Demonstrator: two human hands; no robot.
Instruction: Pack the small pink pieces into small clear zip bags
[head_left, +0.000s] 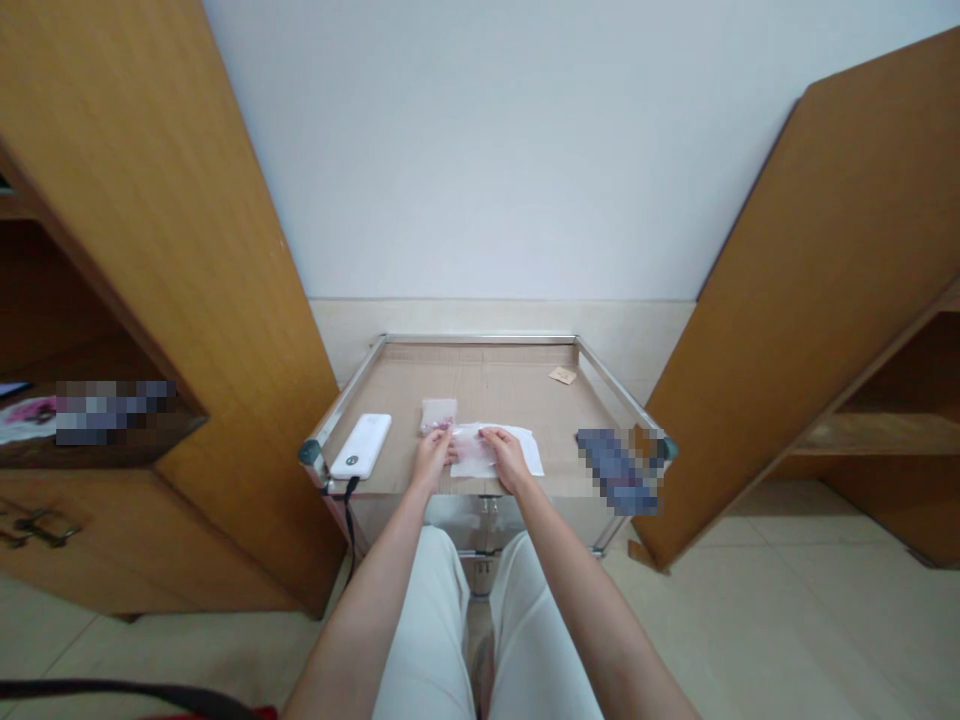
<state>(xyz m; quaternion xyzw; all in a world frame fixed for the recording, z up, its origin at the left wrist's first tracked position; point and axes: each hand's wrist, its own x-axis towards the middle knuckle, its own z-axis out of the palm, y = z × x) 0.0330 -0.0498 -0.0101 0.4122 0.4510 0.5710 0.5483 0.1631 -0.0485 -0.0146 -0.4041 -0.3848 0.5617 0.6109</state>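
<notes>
Both of my hands are over the front middle of a small metal-framed table point(510, 368). Between them is a clear plastic bag point(469, 441) with faint pinkish marks. My left hand point(432, 455) pinches its left side, and my right hand point(507, 455) pinches its right side. Under the bag and my right hand lies a white sheet of paper point(531, 450). Just beyond my left fingers rests another small translucent packet point(439, 412), with something reddish at its lower edge. What the bag contains, if anything, is too faint to make out.
A white power bank point(363, 446) with a black cable point(349, 515) lies at the table's left. A small tan card point(562, 375) sits at the back right. A blurred-out dark item point(619, 470) is at the right edge. Wooden cabinets point(247, 330) flank the table.
</notes>
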